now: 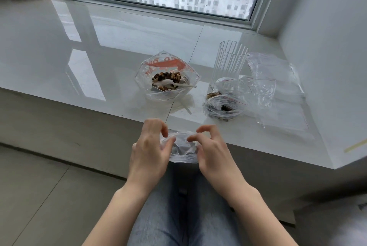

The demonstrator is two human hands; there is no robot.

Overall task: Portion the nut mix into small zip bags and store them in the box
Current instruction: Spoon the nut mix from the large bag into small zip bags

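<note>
At lower centre, the left hand point(148, 146) and right hand point(213, 150) pinch a small zip bag point(181, 146) between curled fingertips. The nut mix point(166, 78) sits mid-frame.

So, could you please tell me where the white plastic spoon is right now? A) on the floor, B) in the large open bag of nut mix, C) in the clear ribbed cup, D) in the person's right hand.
B: the white spoon lies on the nut mix inside the large open bag, its handle sticking out to the right.
</note>
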